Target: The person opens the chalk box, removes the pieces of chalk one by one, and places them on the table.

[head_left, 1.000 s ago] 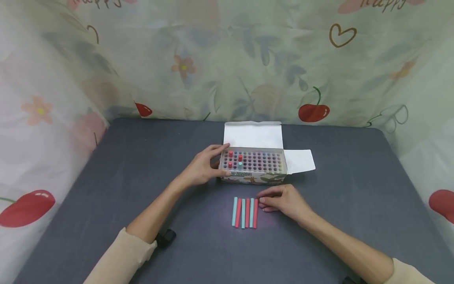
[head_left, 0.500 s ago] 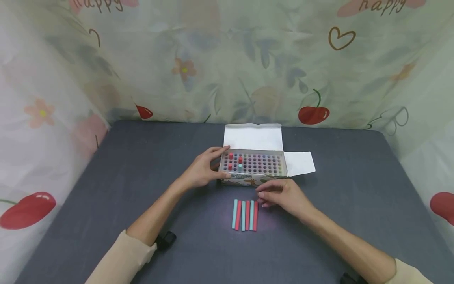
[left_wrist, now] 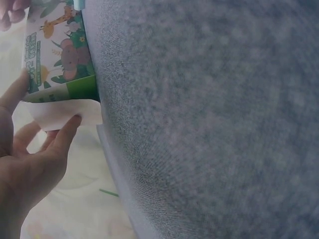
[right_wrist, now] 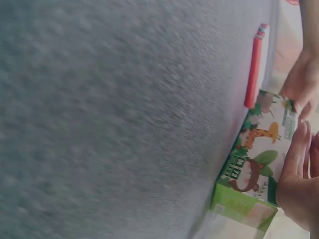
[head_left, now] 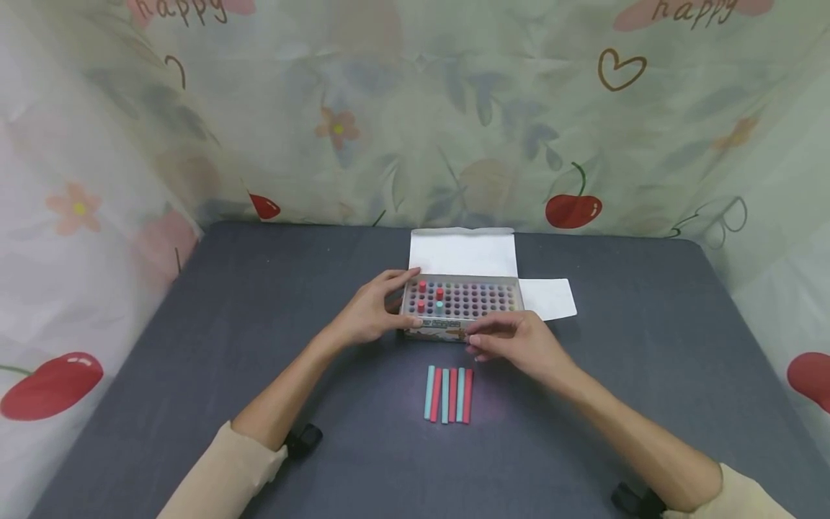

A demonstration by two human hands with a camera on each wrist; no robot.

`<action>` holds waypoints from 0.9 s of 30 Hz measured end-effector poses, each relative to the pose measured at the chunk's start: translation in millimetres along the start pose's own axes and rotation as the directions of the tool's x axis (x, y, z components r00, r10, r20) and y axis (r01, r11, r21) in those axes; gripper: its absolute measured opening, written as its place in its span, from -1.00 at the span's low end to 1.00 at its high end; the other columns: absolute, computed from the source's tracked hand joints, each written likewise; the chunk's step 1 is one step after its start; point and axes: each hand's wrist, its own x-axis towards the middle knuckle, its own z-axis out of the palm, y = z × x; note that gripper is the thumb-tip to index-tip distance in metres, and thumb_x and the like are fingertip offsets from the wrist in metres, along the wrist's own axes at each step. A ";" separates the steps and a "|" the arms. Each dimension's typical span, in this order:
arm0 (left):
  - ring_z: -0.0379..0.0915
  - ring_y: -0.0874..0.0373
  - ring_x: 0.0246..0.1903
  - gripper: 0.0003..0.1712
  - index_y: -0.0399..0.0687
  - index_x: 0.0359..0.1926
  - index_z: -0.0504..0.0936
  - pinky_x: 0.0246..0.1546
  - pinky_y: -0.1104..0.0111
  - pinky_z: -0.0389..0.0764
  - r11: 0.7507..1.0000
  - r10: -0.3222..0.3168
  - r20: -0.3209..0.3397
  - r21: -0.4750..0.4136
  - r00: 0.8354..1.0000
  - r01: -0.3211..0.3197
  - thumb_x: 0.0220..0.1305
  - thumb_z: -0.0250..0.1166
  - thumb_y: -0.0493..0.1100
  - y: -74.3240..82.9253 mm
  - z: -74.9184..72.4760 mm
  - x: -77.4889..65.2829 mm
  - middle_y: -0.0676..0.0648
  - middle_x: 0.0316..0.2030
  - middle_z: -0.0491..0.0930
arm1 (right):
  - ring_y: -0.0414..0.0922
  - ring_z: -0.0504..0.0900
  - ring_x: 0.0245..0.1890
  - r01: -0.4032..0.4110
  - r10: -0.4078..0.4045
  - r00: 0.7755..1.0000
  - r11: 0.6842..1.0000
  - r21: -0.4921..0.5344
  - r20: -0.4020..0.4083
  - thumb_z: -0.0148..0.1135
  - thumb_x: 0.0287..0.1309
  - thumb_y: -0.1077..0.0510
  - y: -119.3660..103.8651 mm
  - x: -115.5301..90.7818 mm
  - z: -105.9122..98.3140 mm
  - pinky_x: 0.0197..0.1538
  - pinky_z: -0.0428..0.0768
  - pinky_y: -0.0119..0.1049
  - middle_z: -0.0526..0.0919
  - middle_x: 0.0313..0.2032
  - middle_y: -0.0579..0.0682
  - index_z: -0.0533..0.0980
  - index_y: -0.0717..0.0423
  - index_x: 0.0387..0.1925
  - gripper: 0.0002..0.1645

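An open chalk box [head_left: 463, 279] with a holed insert stands at the table's middle. Three red chalks [head_left: 439, 294] and one light-blue chalk [head_left: 439, 308] poke up from its left part. My left hand [head_left: 371, 310] grips the box's left end, thumb on the front and fingers toward the back; in the left wrist view a finger touches a white flap [left_wrist: 65, 113]. My right hand [head_left: 521, 342] hovers before the box's front right, fingers loosely bent, no chalk visible in it. Red and light-blue chalk sticks [head_left: 452, 396] lie side by side in front, alternating in colour.
The box's white lid [head_left: 462, 251] stands raised behind it, and a side flap [head_left: 547, 298] sticks out to the right. Dark cloth covers the table [head_left: 311, 267]. A patterned curtain [head_left: 415, 115] hangs behind and at both sides.
My right hand has moved up from beside the chalk row to the front of the box. My left hand keeps its hold on the box, and the row looks unchanged.
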 end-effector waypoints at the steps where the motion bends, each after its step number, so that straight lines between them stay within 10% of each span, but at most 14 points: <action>1: 0.23 0.12 0.13 -0.04 0.21 0.36 0.15 0.10 0.33 0.42 1.000 -0.001 -0.001 -0.002 1.000 0.001 -0.06 0.44 -0.09 0.0 0.0 0.0 -0.04 0.19 0.20 | 0.22 0.60 -0.27 0.006 -0.006 1.000 1.000 -0.002 0.000 0.35 -0.02 0.19 -1.7 0.9 -0.4 -0.24 0.64 -0.04 0.66 -0.34 0.16 0.56 0.35 -0.17 -0.63; 18: 0.20 0.12 0.18 -0.06 0.24 0.35 0.15 0.11 0.33 0.41 1.000 0.014 0.010 -0.028 1.000 -0.014 -0.03 0.42 -0.07 -2.6 -0.2 -0.2 -0.02 0.22 0.17 | 0.17 0.61 -0.28 0.072 -0.073 0.997 0.994 -0.078 -0.015 0.27 0.04 0.31 -47.9 8.1 -2.4 -0.22 0.62 -0.03 0.63 -0.30 0.26 0.57 0.35 -0.18 -0.74; 27: 0.22 0.15 0.17 -0.05 0.20 0.36 0.15 0.11 0.32 0.40 0.999 0.023 0.008 -0.038 1.000 -0.023 -0.04 0.43 -0.09 -4.0 -0.3 0.5 -0.02 0.20 0.18 | -0.02 0.64 -0.30 0.061 -0.068 0.997 0.982 -0.177 -0.033 0.34 0.00 0.11 -26.8 29.9 -15.0 -0.23 0.65 -0.21 0.66 -0.28 0.06 0.61 0.12 -0.18 -0.70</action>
